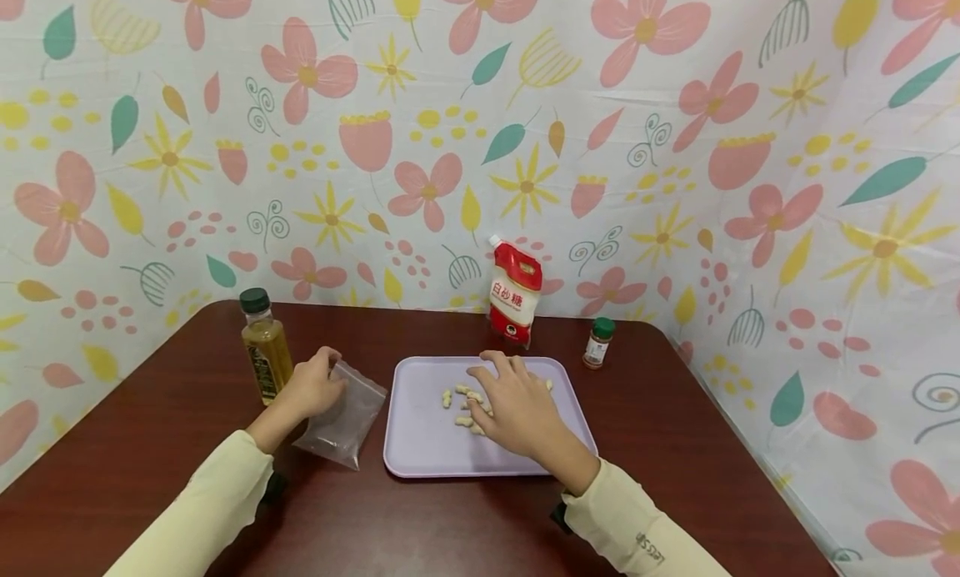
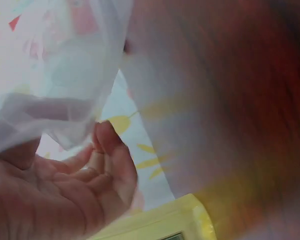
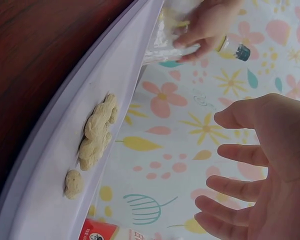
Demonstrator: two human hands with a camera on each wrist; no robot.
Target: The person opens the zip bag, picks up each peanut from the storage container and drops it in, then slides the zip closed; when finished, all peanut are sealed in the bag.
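Note:
A clear zip bag [image 1: 347,427] hangs beside the tray's left edge, its upper part pinched by my left hand [image 1: 313,385]. In the left wrist view the bag [image 2: 65,65] covers part of the thumb, and the fingers curl beside it. My right hand [image 1: 517,406] hovers over a light purple tray [image 1: 416,448], fingers spread and slightly bent, with nothing in it. Several unshelled peanuts [image 1: 463,421] lie on the tray, some hidden under that hand in the head view. The right wrist view shows a gap between the peanuts [image 3: 95,132] and my fingertips.
A bottle of yellowish liquid [image 1: 268,352] with a dark cap stands left of my left hand. Behind the tray is a red and white sugar pouch [image 1: 515,295]. A small green-capped spice jar [image 1: 598,343] stands at the back right. A floral cloth hangs behind the brown table [image 1: 660,460].

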